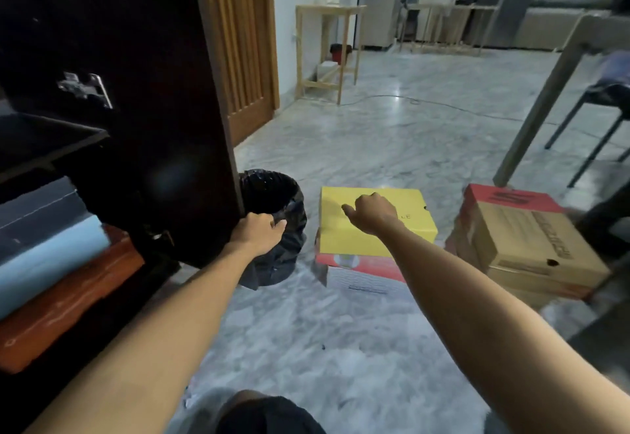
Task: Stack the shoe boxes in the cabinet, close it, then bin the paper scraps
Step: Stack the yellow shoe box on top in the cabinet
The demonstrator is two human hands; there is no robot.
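Knee in dark shorts sits at bottom edge, marble floor around it. L hand grips edge of dark cabinet door, fingers wrapped on it, right beside black-lined bin. R hand hovers over yellow shoe box, fingers curled; can't tell if touching. Yellow box lies atop red/white box. Brown boxes stacked to the right. Inside cabinet: orange box under pale blue box.
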